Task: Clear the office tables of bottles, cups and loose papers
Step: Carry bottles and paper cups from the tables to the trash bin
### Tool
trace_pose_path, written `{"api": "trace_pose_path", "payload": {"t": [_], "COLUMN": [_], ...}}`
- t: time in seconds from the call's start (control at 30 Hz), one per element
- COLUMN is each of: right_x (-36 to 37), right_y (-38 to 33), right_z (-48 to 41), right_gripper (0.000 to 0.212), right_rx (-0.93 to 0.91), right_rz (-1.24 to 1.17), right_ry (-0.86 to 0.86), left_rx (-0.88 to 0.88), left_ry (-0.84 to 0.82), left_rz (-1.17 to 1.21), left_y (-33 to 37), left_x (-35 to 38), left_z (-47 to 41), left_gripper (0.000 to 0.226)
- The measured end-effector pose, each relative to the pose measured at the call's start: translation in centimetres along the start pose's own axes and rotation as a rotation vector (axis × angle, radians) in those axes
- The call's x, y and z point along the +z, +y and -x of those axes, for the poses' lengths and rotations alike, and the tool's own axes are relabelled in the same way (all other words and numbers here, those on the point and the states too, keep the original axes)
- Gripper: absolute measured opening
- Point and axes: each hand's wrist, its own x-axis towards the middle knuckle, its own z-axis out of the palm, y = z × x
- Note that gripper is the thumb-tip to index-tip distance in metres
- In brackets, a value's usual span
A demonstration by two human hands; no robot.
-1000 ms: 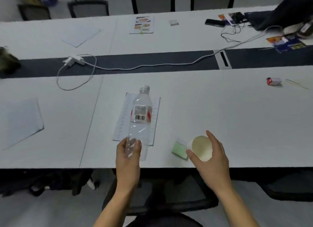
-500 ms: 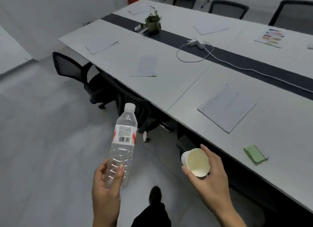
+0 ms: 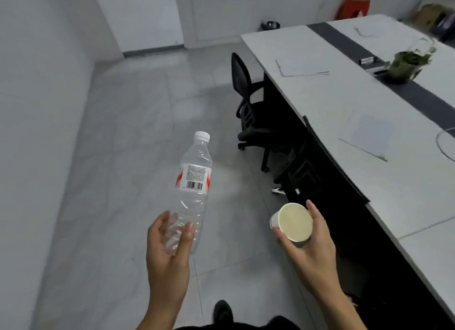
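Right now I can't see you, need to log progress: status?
Left hand holds bottle. Right hand holds cup. Both over floor, off table; papers remain. Path clear.

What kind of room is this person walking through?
Most likely an office or meeting room: a long white table with loose papers on it, a black swivel chair pushed against it, and a small potted plant.

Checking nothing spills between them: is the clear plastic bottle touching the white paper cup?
Apart. The head view shows bare floor between the clear plastic bottle in the left hand and the white paper cup in the right hand.
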Motion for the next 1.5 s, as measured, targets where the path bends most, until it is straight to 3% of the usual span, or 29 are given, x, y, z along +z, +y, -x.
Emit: {"api": "trace_pose_path", "payload": {"t": [0.13, 0.33, 0.5, 0.73, 0.9, 1.17, 1.33, 1.5], "right_x": [7.4, 17.8, 26.8, 36.4, 42.9, 52.0, 53.7, 55.3], "right_y": [-4.7, -7.5, -11.0, -21.8, -26.5, -32.5, -35.4, -33.9], "right_z": [-6.0, -16.6, -30.4, -49.4, -61.2, -81.3, -93.2, -105.1], "right_gripper": [0.091, 0.091, 0.091, 0.090, 0.091, 0.092, 0.091, 0.089], "right_rx": [-0.053, -0.024, -0.014, -0.090, -0.115, -0.053, -0.009, 0.133], "right_rz": [-0.002, -0.023, -0.052, -0.039, -0.027, 0.018, 0.030, -0.056], "right_ry": [-0.094, -0.155, -0.175, -0.269, -0.292, -0.135, -0.016, 0.132], "left_rx": [0.022, 0.002, 0.017, 0.099, 0.080, 0.059, 0.103, 0.116], "left_ry": [0.104, 0.127, 0.125, 0.166, 0.139, 0.020, -0.161, -0.280], "left_rz": [-0.017, -0.037, -0.055, -0.034, -0.020, 0.008, -0.077, -0.126], "left_y": [1.2, -0.2, 1.3, 8.2, 8.5, 9.9, 13.3, 14.0], "left_x": [-2.1, -0.8, 2.5, 5.5, 8.3, 16.4, 24.9, 35.8], "left_z": [-9.0, -23.6, -40.1, -60.2, -73.5, -99.0, -113.2, -125.2], "left_gripper": [0.059, 0.057, 0.050, 0.058, 0.053, 0.059, 0.051, 0.048]}}
